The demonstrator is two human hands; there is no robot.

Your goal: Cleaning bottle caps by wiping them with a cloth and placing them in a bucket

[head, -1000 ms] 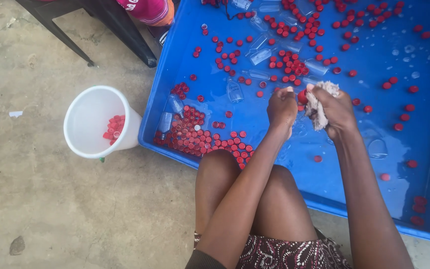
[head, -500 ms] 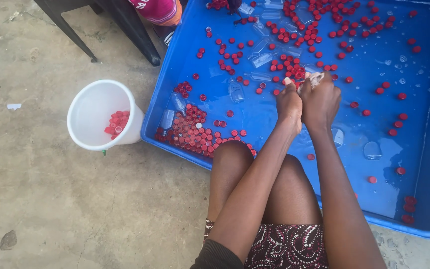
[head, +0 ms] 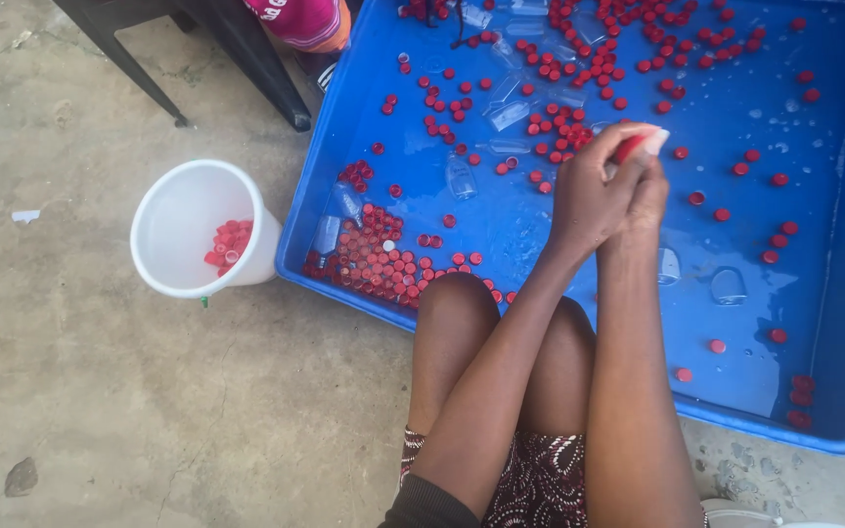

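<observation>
Hands [head: 610,186] raised since before, perhaps pinching red cap [head: 630,147]

The tub [head: 814,244] is looking like glossy blue plastic, its wet floor shining. The caps [head: 383,259] are showing as smooth red plastic. The bucket [head: 183,210] is appearing as matt white plastic. The ground [head: 100,391] is looking like rough, cracked concrete, and the skirt [head: 540,479] like patterned cloth.
</observation>
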